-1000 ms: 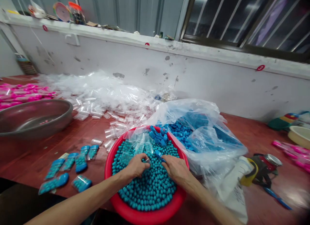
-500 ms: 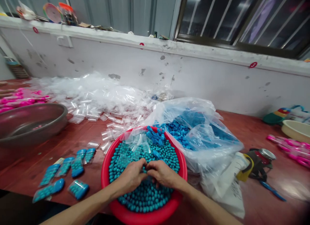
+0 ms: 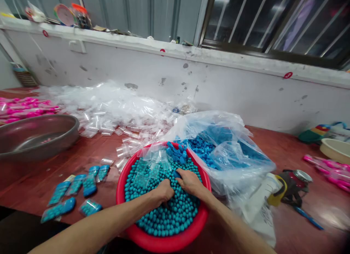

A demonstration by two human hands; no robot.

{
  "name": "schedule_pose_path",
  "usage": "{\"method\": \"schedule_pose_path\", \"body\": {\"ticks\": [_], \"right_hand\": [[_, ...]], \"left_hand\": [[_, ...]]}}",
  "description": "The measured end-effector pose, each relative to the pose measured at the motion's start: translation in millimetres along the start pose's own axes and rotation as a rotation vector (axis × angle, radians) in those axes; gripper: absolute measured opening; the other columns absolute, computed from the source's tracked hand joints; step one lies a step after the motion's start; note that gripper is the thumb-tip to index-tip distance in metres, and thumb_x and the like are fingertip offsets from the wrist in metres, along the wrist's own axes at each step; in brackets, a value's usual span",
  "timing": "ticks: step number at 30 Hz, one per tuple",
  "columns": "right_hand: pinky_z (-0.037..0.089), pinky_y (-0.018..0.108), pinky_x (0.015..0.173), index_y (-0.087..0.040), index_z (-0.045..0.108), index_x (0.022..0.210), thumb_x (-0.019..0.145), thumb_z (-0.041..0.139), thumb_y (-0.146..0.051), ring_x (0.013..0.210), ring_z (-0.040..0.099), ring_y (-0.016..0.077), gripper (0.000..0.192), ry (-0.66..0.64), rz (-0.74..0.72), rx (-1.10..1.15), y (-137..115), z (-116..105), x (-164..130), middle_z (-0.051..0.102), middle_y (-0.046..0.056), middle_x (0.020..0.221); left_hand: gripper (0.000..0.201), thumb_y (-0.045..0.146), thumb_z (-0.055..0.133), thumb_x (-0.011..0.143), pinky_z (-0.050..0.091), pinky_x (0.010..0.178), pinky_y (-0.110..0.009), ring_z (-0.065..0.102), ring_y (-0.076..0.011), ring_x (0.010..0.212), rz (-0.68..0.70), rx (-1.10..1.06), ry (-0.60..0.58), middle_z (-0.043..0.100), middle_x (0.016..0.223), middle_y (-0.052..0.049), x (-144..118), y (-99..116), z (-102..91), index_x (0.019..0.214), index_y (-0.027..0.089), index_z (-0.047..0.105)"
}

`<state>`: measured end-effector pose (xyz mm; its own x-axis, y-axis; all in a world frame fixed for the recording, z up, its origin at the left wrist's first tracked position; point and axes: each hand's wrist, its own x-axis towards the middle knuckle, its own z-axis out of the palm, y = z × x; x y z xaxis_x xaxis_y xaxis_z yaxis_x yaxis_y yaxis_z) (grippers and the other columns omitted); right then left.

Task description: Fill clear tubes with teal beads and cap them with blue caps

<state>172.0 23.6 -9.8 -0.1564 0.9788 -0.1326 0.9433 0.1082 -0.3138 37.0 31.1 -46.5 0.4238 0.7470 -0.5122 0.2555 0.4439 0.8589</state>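
A red basin (image 3: pixel 203 214) in front of me holds teal beads (image 3: pixel 164 224). Low over the beads, my left hand (image 3: pixel 163 192) is curled closed, its fingertips pointing down and hidden; what it holds, if anything, does not show. My right hand (image 3: pixel 190 181), just right of it, pinches a dark blue plastic cap (image 3: pixel 177 174) between thumb and fingers. More blue caps (image 3: pixel 177 153) are heaped at the basin's far edge. Clear little plastic bags (image 3: pixel 153 170) lie on the beads to the left of the caps.
A large clear sack (image 3: pixel 224 144) of blue caps adjoins the basin. Many empty clear bags (image 3: pixel 109 104) spread toward the wall. Several filled bead packs (image 3: pixel 89 183) lie at left, near a grey basin (image 3: pixel 73 128). A jar (image 3: pixel 302 175) and a blue tool (image 3: pixel 308 217) are at right.
My hands, together over the beads before, have parted. The left has dropped into a curl among the beads; the right has moved up and right and taken hold of a blue cap.
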Motion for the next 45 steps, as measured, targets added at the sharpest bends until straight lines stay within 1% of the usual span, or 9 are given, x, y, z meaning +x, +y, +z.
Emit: {"method": "schedule_pose_path", "body": {"ticks": [10, 17, 21, 25, 28, 32, 37, 41, 45], "right_hand": [[0.041, 0.026, 0.082, -0.015, 0.054, 0.110, 0.082, 0.042, -0.025, 0.094, 0.056, 0.0171, 0.032, 0.102, -0.087, 0.369, 25, -13, -12, 0.062, 0.007, 0.104], [0.035, 0.035, 0.093, -0.016, 0.051, 0.120, 0.084, 0.042, -0.028, 0.108, 0.050, 0.0208, 0.039, 0.034, -0.125, 0.549, 16, -12, -29, 0.056, 0.009, 0.117], [0.045, 0.031, 0.076, -0.016, 0.041, 0.127, 0.086, 0.035, -0.024, 0.083, 0.060, 0.0173, 0.042, -0.051, -0.092, 0.560, 15, -17, -32, 0.065, 0.006, 0.095], [0.038, 0.033, 0.086, -0.015, 0.047, 0.119, 0.084, 0.040, -0.019, 0.101, 0.053, 0.0221, 0.036, 0.060, -0.011, 0.234, 14, -15, -30, 0.060, 0.011, 0.108], [0.039, 0.040, 0.081, -0.010, 0.052, 0.105, 0.082, 0.038, -0.011, 0.095, 0.056, 0.0281, 0.028, 0.018, 0.116, 0.106, 8, -8, -25, 0.061, 0.018, 0.097], [0.043, 0.034, 0.072, -0.010, 0.051, 0.098, 0.080, 0.040, -0.010, 0.086, 0.059, 0.0250, 0.021, -0.037, 0.108, 0.177, 0, -1, -16, 0.062, 0.016, 0.090], [0.043, 0.020, 0.047, -0.017, 0.042, 0.107, 0.087, 0.030, -0.017, 0.056, 0.060, 0.0117, 0.024, -0.157, 0.062, 0.408, 5, -8, -16, 0.064, 0.002, 0.082], [0.045, 0.026, 0.065, -0.017, 0.046, 0.107, 0.084, 0.037, -0.018, 0.078, 0.062, 0.0177, 0.025, 0.029, 0.032, 0.308, 9, -11, -27, 0.063, 0.007, 0.094], [0.041, 0.031, 0.079, -0.017, 0.047, 0.115, 0.086, 0.036, -0.019, 0.094, 0.058, 0.0218, 0.031, 0.182, 0.060, 0.125, 0, -10, -35, 0.061, 0.011, 0.102]], "left_hand": [[0.019, 0.014, 0.063, 0.054, 0.037, 0.058, -0.022, 0.050, -0.0098, 0.056, 0.009, -0.344, -0.171, 0.054, 0.059, 0.004, -19, 13, -4.6, 0.069, 0.015, 0.052], [0.033, 0.028, 0.067, 0.061, 0.036, 0.056, -0.023, 0.053, -0.0116, 0.061, -0.022, -0.406, -0.145, 0.057, 0.068, 0.003, -22, 14, -13.3, 0.088, 0.018, 0.051], [0.031, 0.029, 0.065, 0.063, 0.032, 0.053, -0.021, 0.052, -0.0101, 0.061, 0.029, -0.347, -0.119, 0.057, 0.067, 0.003, -27, 14, -16.7, 0.089, 0.017, 0.053], [0.021, 0.027, 0.059, 0.065, 0.030, 0.049, -0.020, 0.050, -0.0103, 0.056, 0.056, -0.047, 0.062, 0.055, 0.060, 0.003, -29, 11, -18.3, 0.082, 0.017, 0.053], [0.015, 0.016, 0.063, 0.058, 0.023, 0.043, -0.020, 0.040, -0.0085, 0.042, 0.005, 0.108, 0.168, 0.042, 0.043, 0.008, -19, 10, -15.5, 0.065, 0.018, 0.050], [0.021, 0.011, 0.063, 0.053, 0.022, 0.042, -0.021, 0.036, -0.0086, 0.037, -0.043, 0.131, 0.134, 0.034, 0.036, 0.009, -5, 14, -7.4, 0.054, 0.019, 0.044], [0.017, 0.024, 0.061, 0.058, 0.032, 0.046, -0.021, 0.046, -0.0112, 0.048, -0.053, -0.013, -0.035, 0.046, 0.050, 0.006, -12, 18, -13.3, 0.067, 0.019, 0.048], [0.031, 0.032, 0.062, 0.058, 0.035, 0.050, -0.021, 0.049, -0.0104, 0.055, -0.023, -0.135, -0.121, 0.052, 0.061, 0.005, -26, 17, -27.3, 0.084, 0.020, 0.049], [0.033, 0.034, 0.063, 0.058, 0.033, 0.051, -0.021, 0.047, -0.0099, 0.057, -0.007, -0.144, -0.025, 0.051, 0.062, 0.006, -33, 14, -29.8, 0.084, 0.020, 0.047]]}}
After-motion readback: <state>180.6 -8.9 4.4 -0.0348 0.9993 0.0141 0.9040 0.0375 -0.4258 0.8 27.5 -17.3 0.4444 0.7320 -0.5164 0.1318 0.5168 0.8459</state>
